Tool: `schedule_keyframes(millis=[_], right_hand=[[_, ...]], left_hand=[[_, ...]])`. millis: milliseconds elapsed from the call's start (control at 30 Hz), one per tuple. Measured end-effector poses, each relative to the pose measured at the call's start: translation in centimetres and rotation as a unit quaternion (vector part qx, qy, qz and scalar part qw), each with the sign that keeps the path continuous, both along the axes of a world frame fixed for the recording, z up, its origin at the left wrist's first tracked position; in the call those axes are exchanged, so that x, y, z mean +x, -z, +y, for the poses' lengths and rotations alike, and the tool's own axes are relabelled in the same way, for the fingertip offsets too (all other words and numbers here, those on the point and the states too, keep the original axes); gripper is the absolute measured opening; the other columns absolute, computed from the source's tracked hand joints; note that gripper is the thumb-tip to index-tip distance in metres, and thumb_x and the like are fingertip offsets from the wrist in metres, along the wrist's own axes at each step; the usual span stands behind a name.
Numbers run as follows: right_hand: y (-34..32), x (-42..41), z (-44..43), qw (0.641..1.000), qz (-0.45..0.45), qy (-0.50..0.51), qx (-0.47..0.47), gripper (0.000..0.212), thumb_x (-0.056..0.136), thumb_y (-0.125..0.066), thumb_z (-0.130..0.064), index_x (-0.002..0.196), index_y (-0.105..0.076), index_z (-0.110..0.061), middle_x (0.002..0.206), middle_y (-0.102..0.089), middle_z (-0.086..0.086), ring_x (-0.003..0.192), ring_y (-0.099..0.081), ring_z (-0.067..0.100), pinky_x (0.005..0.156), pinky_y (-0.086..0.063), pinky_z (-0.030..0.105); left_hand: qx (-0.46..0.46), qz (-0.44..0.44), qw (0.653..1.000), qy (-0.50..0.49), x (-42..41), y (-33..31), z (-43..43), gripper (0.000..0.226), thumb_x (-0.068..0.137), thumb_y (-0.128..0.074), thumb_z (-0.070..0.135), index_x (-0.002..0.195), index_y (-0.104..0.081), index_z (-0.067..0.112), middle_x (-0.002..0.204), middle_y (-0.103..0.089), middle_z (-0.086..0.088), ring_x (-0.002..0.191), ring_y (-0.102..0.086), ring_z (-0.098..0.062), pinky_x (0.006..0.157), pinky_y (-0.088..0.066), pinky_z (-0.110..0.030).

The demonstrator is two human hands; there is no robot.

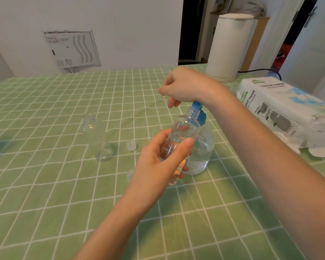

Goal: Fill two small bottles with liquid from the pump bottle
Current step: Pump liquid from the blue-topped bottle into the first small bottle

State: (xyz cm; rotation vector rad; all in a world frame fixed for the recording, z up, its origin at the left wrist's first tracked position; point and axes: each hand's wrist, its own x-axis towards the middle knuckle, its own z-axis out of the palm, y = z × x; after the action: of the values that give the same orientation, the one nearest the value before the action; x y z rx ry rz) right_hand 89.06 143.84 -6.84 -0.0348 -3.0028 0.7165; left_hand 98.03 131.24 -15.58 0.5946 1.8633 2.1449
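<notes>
Here, left hand (pixel 154 166) gripping small bottle (pixel 182 134), right hand (pixel 184 85) loosely curled atop pump bottle (pixel 204 147) — nozzle (pixel 197 106) half-hidden.

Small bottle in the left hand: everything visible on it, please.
The small bottle is clear, plastic-looking, cylindrical with a rounded shoulder and a threaded neck, uncapped. It is held off the table, tilted, mouth up at the blue spout of the pump bottle just behind it; whether they touch is unclear. The left hand grips its lower half, thumb across the front. Clear liquid seems to be inside; level hard to read.
</notes>
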Motion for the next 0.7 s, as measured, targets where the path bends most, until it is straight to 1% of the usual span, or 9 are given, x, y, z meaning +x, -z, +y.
schedule_keyframes(millis=[67,133,233,367,567,700], right_hand=[[0.07,0.03,-0.05,1.000,-0.002,-0.002,0.004,0.033,0.093,-0.047,-0.025,0.109,-0.068,-0.004,0.081,-0.075,0.002,0.088,-0.071,0.020,0.074,-0.048,0.022],[0.11,0.10,-0.11,1.000,-0.008,-0.004,0.007,0.034,0.093,-0.047,-0.024,0.110,-0.067,-0.003,0.082,-0.075,0.003,0.090,-0.071,0.022,0.075,-0.050,0.025],[0.18,0.14,-0.14,1.000,-0.012,-0.003,0.008,0.034,0.093,-0.047,-0.024,0.110,-0.067,-0.003,0.083,-0.075,0.004,0.092,-0.070,0.022,0.072,-0.049,0.026],[0.72,0.46,-0.10,1.000,-0.022,0.000,0.008,0.033,0.093,-0.047,-0.025,0.108,-0.067,-0.004,0.084,-0.075,0.004,0.092,-0.070,0.022,0.079,-0.051,0.031],[0.77,0.39,-0.07,1.000,-0.014,0.001,0.007,0.034,0.093,-0.048,-0.026,0.108,-0.068,-0.003,0.084,-0.075,0.005,0.092,-0.070,0.025,0.080,-0.053,0.033],[0.06,0.13,0.02,1.000,-0.006,0.000,0.003,0.032,0.093,-0.048,-0.025,0.103,-0.070,-0.005,0.083,-0.074,0.005,0.089,-0.071,0.024,0.076,-0.052,0.029]], left_hand=[[0.000,0.002,1.000,0.001,0.00,0.02,0.00,0.017,0.075,-0.063,0.036,0.091,-0.067,0.034,0.070,-0.067,0.005,0.055,-0.059,-0.006,0.049,-0.048,-0.017],[0.001,0.001,1.000,0.000,0.00,0.04,0.04,0.016,0.074,-0.063,0.036,0.090,-0.067,0.035,0.070,-0.067,0.005,0.054,-0.059,-0.006,0.049,-0.048,-0.017],[0.000,-0.001,1.000,-0.001,-0.01,0.08,0.08,0.017,0.074,-0.063,0.037,0.091,-0.067,0.035,0.071,-0.067,0.004,0.055,-0.059,-0.006,0.049,-0.048,-0.017],[-0.004,-0.007,1.000,-0.001,0.04,0.23,0.04,0.019,0.074,-0.063,0.037,0.091,-0.068,0.030,0.071,-0.067,0.003,0.055,-0.059,-0.006,0.048,-0.046,-0.016],[-0.005,-0.006,1.000,0.000,0.07,0.25,0.10,0.020,0.074,-0.063,0.037,0.092,-0.067,0.029,0.070,-0.067,0.004,0.055,-0.058,-0.005,0.048,-0.047,-0.017],[-0.003,-0.001,1.000,-0.003,0.08,0.13,0.05,0.022,0.074,-0.062,0.036,0.093,-0.066,0.028,0.071,-0.067,0.003,0.054,-0.059,-0.006,0.049,-0.048,-0.018]])
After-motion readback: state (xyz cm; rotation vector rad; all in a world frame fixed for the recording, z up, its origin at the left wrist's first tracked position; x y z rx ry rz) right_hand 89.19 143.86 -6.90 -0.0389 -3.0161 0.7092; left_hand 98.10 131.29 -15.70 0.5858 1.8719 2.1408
